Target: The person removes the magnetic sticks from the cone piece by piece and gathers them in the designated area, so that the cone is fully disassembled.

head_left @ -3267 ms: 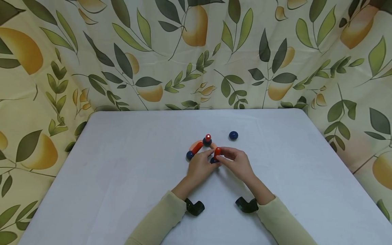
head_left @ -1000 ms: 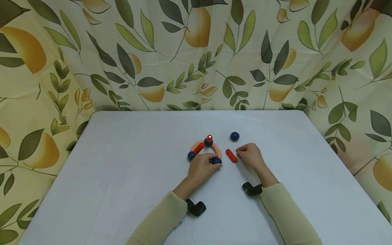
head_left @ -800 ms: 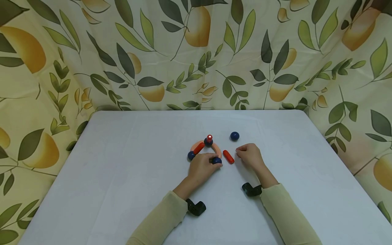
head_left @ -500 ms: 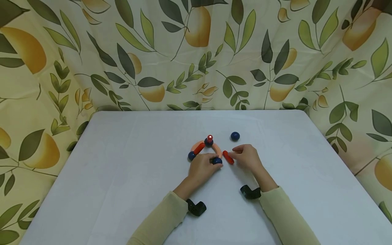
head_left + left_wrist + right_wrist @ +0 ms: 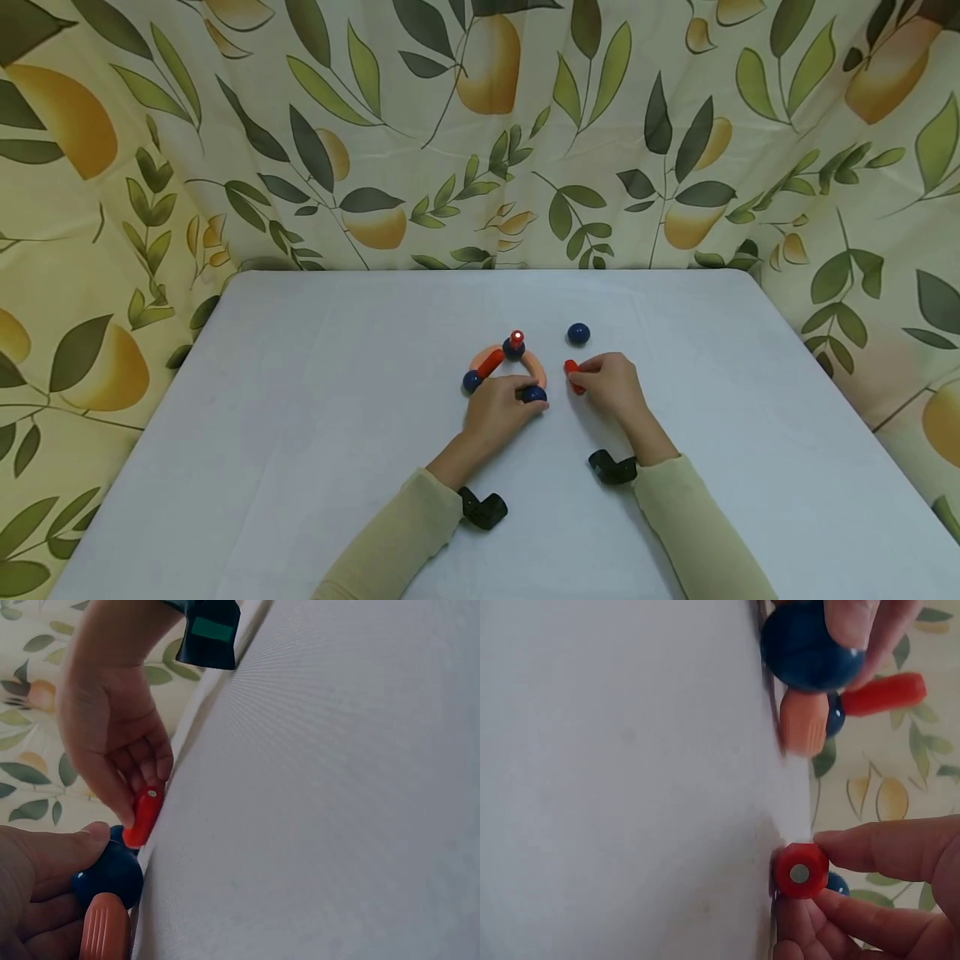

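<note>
A ring of magnetic building pieces lies on the table, made of orange curved rods (image 5: 535,367), blue balls (image 5: 472,382) and a slanting red rod (image 5: 491,363). On its far blue ball (image 5: 513,350) another red rod (image 5: 517,337) stands upright. My left hand (image 5: 495,417) holds the near-right blue ball (image 5: 534,395) between thumb and fingers; in the left wrist view this ball (image 5: 111,876) meets an orange rod (image 5: 105,930). Right of the ring, my right hand (image 5: 617,385) pinches a loose red rod (image 5: 572,368), whose silvery end (image 5: 799,873) shows in the right wrist view.
A separate blue ball (image 5: 578,334) sits on the white table (image 5: 337,375) behind my right hand. Dark cameras (image 5: 486,509) are strapped at both wrists. A curtain (image 5: 420,183) with fruit and leaves hangs behind the far edge.
Earlier my right hand held the red rod at the left hand's ball. The rod then lay loose on the table; now my right hand pinches it, slightly farther right. My left hand stayed put.
</note>
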`<state>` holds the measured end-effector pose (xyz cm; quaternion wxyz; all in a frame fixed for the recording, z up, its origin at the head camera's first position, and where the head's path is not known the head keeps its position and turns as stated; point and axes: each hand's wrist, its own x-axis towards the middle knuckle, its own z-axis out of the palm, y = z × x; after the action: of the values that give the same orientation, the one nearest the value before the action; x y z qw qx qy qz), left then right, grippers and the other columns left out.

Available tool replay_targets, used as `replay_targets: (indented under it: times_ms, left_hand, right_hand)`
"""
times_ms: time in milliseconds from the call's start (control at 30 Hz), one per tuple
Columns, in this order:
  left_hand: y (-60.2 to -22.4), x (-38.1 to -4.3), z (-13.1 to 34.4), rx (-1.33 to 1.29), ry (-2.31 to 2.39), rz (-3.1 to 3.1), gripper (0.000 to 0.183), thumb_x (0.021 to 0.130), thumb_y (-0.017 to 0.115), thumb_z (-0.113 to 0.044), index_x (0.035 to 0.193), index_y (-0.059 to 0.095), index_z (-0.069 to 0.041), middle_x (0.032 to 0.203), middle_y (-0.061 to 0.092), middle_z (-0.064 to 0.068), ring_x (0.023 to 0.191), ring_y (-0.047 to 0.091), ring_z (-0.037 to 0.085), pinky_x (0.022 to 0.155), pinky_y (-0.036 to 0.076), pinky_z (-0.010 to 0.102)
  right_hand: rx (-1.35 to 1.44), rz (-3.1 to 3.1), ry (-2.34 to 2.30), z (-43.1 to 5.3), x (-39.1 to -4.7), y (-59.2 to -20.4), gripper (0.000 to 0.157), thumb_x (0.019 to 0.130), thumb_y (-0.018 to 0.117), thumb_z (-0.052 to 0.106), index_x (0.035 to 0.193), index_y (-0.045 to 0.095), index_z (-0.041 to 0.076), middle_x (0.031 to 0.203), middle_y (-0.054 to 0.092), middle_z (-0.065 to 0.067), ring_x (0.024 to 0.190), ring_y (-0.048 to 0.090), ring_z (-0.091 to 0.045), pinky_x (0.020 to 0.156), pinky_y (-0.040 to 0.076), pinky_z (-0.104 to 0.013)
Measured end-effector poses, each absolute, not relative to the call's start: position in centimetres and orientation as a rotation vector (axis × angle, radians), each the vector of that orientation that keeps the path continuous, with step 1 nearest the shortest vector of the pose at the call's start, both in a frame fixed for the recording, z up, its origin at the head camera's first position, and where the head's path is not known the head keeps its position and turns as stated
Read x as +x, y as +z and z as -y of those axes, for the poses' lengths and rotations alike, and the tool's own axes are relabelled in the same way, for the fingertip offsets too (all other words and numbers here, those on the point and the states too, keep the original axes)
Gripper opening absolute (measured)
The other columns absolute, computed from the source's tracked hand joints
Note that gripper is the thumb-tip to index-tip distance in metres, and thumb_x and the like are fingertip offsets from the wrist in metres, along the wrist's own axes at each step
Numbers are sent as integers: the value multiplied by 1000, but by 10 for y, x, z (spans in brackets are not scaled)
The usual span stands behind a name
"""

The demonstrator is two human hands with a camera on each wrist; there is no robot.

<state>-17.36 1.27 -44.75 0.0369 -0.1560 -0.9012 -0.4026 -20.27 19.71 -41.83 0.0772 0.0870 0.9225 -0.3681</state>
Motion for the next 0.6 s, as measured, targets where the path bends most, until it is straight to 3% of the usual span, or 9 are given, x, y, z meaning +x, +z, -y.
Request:
replay_targets:
  times_ms: [233,367,400,467,600]
  left_hand:
    - [-446,-173,-13,-474,-1216,2771,39,77,75,-31,110,69,-10,101,68,-2,70,54,1,62,44,13]
    - [-438,-173,-10,-514,-1172,2804,45,75,75,-36,113,67,-12,72,64,-6,57,49,2,50,37,15]
    - [-434,-174,-7,-552,-1175,2806,46,75,75,-37,113,67,-13,71,64,-7,54,47,4,47,36,17]
    - [-423,-177,3,-640,-1252,2792,46,75,75,-38,113,68,-14,70,64,-9,56,50,5,50,38,19]
    - [-405,-188,37,-763,-1711,2611,37,76,76,-30,107,70,-11,103,68,-1,90,62,14,79,49,31]
  right_hand:
    - [355,-2780,-1121,-206,-208,-420,30,84,65,18,99,65,-9,80,66,-13,68,54,-20,55,44,-26]
    - [377,-2783,-1119,-207,-208,-420,31,84,65,18,99,65,-9,81,65,-15,68,54,-20,55,44,-27]
    - [380,-2785,-1117,-207,-208,-420,32,84,64,18,99,65,-10,82,65,-16,69,55,-21,56,45,-27]
    - [382,-2798,-1107,-207,-207,-419,35,85,64,20,103,63,-10,88,65,-18,74,56,-23,60,46,-30]
    - [381,-2874,-1147,-205,-203,-417,40,86,62,22,111,60,-10,98,62,-21,85,55,-29,70,47,-35]
